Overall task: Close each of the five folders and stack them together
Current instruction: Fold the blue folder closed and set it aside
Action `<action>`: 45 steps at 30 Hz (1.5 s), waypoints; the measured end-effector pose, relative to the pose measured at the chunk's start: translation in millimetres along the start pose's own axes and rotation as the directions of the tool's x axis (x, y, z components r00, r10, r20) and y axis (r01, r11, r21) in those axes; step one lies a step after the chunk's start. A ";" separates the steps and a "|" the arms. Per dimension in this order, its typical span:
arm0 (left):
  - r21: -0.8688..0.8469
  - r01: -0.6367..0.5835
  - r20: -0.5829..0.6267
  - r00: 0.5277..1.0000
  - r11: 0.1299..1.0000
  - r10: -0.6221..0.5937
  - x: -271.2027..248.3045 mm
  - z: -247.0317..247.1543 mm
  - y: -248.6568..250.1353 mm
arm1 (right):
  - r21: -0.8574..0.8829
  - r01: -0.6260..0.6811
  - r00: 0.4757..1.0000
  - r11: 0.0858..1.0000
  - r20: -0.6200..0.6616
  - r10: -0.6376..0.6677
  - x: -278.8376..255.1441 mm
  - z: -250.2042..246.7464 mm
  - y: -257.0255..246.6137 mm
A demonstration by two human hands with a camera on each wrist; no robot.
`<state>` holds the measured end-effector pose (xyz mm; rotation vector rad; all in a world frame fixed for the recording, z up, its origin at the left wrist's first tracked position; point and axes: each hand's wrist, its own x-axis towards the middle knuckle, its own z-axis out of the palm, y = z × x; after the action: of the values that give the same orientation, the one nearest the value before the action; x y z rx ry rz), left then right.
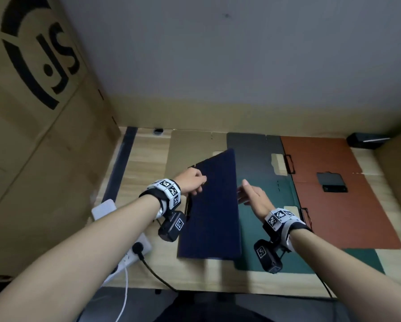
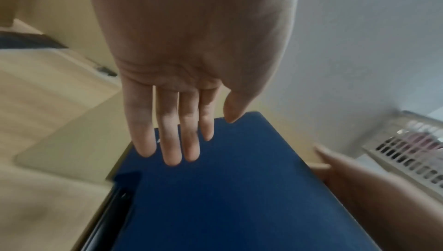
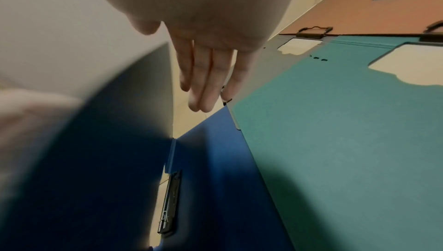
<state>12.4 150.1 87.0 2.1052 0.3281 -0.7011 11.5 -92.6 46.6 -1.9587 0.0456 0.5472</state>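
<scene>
Navy folder (image 1: 214,205) half-closed, cover raised; khaki (image 1: 190,147), black (image 1: 253,149), green (image 1: 276,201), rust (image 1: 334,194) folders lie open.

five folders (image 1: 212,205), two hands (image 1: 191,183), one power strip (image 1: 125,252)

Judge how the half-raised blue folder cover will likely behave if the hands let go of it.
The blue folder cover stands flat and unbowed, so it is probably stiff card. Hinged at its spine, it would likely fall shut or open rather than stay up. The left hand steadies it with light contact, suggesting it is light.

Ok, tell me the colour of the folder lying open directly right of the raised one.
Dark green folder; clearest in the right wrist view.
</scene>
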 end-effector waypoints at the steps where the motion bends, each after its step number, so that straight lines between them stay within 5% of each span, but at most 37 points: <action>1: 0.030 0.020 -0.013 1.000 0.999 -0.019 3.9 5.1 -8.0 | 0.010 -0.023 1.000 1.000 -0.011 0.023 -0.9 -2.2 3.0; 6: 0.165 0.201 -0.097 0.978 0.966 -0.186 15.2 32.4 -77.1 | -0.217 -0.034 0.999 0.975 -0.040 0.026 6.0 1.8 38.9; 14: -0.033 0.283 -0.245 0.927 0.958 -0.283 24.1 46.4 -144.4 | -0.425 -0.139 0.990 0.895 -0.079 0.116 25.2 51.7 67.0; 23: -0.416 0.357 -0.160 0.877 0.836 -0.453 30.2 16.4 -152.1 | -0.467 -0.170 0.985 0.868 -0.106 0.135 39.6 86.4 68.0; 35: -0.577 0.214 -0.301 0.841 0.788 -0.449 26.8 -4.4 -155.4 | -0.495 -0.088 0.996 0.865 -0.042 0.077 50.0 100.5 43.4; 45: -0.666 0.066 -0.269 0.908 0.743 -0.322 41.2 -29.0 -131.9 | -0.223 -0.110 0.993 0.969 -0.077 0.095 44.5 73.1 -2.6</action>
<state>-5.6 250.2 -11.0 1.5177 0.8867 -0.2308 26.1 -18.5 6.2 -2.2071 0.1310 0.5763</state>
